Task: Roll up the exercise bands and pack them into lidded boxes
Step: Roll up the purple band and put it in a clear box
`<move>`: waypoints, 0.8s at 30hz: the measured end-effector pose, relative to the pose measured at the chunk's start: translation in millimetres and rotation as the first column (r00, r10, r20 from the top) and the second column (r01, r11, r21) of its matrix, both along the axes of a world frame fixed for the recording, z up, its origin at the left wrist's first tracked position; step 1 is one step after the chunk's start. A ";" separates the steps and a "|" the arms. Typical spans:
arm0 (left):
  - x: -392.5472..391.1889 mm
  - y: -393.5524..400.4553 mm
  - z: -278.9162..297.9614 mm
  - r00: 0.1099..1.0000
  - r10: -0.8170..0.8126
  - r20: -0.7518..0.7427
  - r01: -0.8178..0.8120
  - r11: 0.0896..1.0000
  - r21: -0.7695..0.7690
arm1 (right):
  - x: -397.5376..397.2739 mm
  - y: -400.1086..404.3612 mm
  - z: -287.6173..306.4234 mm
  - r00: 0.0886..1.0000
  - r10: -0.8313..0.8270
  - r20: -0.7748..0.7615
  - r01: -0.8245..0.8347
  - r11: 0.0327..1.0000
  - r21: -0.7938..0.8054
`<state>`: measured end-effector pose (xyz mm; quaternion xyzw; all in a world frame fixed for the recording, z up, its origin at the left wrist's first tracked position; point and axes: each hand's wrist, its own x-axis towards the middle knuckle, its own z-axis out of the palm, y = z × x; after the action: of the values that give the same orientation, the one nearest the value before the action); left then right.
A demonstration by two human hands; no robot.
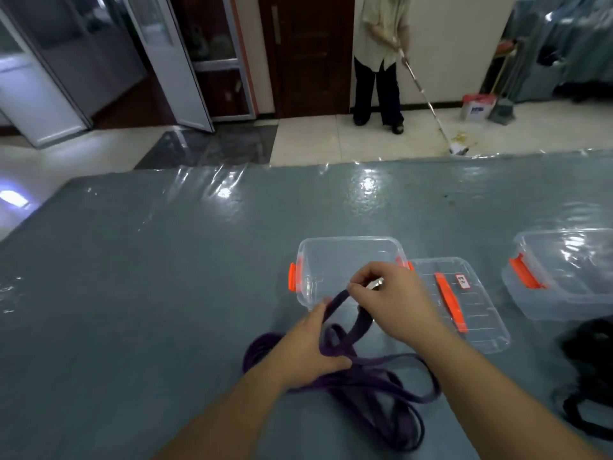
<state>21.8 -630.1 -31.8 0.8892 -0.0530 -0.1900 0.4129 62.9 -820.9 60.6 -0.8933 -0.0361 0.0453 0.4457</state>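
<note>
Tiled-floor room, dark wooden door at back; grey table (166, 293) under glossy clear film. Right hand (394, 300) pinches the raised loop of a purple exercise band (381, 386); left hand (308, 346) grips the band where it crosses, the remaining coils heaped on the table below. Just behind: open clear box (348, 257), orange latches. Beside it, right: loose lid (471, 310), orange handle, small red-edged label, illegible. Far right: closed lidded box (564, 273); black band (587, 376), partly cropped. Background: person (381, 58) mopping.
</note>
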 end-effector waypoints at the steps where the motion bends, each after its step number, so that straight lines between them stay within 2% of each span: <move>1: 2.2 2.6 9.1 1.000 0.024 -0.008 -0.024 0.999 -0.031 | 2.7 6.2 12.9 1.000 0.020 0.017 -0.020 1.000 0.004; 4: 11.1 13.3 29.3 0.995 0.097 0.027 -0.095 0.994 -0.052 | 11.3 22.3 42.2 0.997 0.049 0.067 -0.052 0.997 0.048; 6: 16.4 25.0 41.1 0.987 0.146 0.071 -0.142 0.988 -0.054 | 15.9 32.1 53.7 0.993 0.034 0.110 -0.050 0.988 0.145; 9: 22.1 46.0 66.2 0.952 0.302 0.058 -0.285 0.937 -0.201 | 20.6 45.2 53.8 0.994 -0.044 0.101 0.005 0.931 0.364; 11: 27.0 60.9 83.7 0.907 0.420 0.045 -0.385 0.865 -0.322 | 23.0 54.2 36.4 0.998 -0.059 0.023 0.044 0.904 0.425; 12: 30.1 67.1 93.8 0.880 0.473 0.039 -0.425 0.822 -0.380 | 22.9 59.4 25.4 0.999 -0.025 -0.022 0.032 0.914 0.404; 14: 36.0 78.4 113.1 0.832 0.554 0.015 -0.476 0.729 -0.492 | 21.3 73.5 0.3 0.984 0.149 -0.098 -0.118 0.955 0.273; 16: 37.8 86.8 135.3 0.803 0.596 -0.016 -0.497 0.654 -0.570 | 13.9 93.2 -13.9 0.920 0.360 -0.155 -0.338 0.929 0.150; 17: 37.8 90.8 144.5 0.796 0.605 -0.027 -0.500 0.631 -0.594 | 9.8 103.9 -16.5 0.886 0.431 -0.171 -0.412 0.901 0.138; 19: 36.3 96.2 161.8 0.787 0.615 -0.049 -0.502 0.591 -0.632 | 3.9 120.5 -19.5 0.842 0.507 -0.183 -0.473 0.858 0.199; 22: 34.2 107.2 175.5 0.764 0.644 -0.049 -0.499 0.541 -0.677 | 1.6 135.2 -23.7 0.820 0.538 -0.197 -0.455 0.821 0.345; 24: 33.7 117.7 175.7 0.734 0.674 -0.086 -0.530 0.489 -0.692 | 1.4 139.9 -26.2 0.826 0.534 -0.183 -0.438 0.811 0.388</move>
<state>55.5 -512.3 143.8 0.6496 0.1569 0.0890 0.7386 64.3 -681.0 34.4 -0.7502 -0.2083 0.2797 0.5617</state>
